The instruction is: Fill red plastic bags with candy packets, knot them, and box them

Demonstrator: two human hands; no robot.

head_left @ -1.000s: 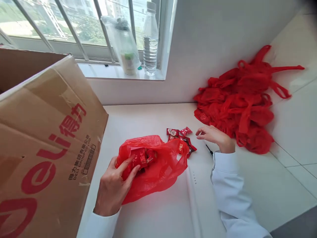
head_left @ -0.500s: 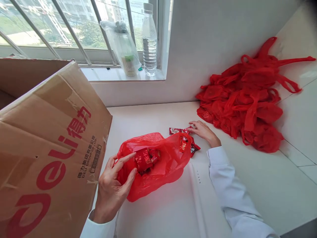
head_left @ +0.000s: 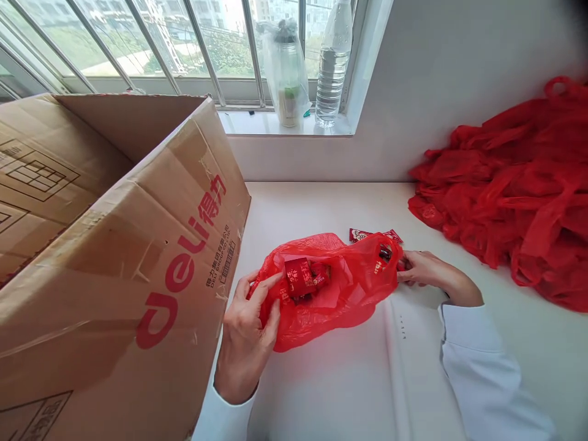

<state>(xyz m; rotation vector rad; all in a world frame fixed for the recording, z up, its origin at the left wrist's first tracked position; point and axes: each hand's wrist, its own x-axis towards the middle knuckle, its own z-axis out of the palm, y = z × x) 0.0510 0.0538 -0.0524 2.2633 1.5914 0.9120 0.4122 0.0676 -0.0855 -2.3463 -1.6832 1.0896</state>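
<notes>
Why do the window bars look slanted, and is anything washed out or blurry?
Head view: wide-lens distortion splays the window bars; daylight outside bleaches the glass, yet the red bag and both hands, left hand, right hand, stay sharp, shadows soft.

— What's the room like?
— A white counter (head_left: 331, 392) runs to a plain pale wall (head_left: 441, 67). A barred window (head_left: 151, 43) lets in daylight over a white sill (head_left: 275, 124).
— Anything outside?
— Greenery and buildings, blurred. To the right, white wall tiles (head_left: 542, 343) meet the counter.
</notes>
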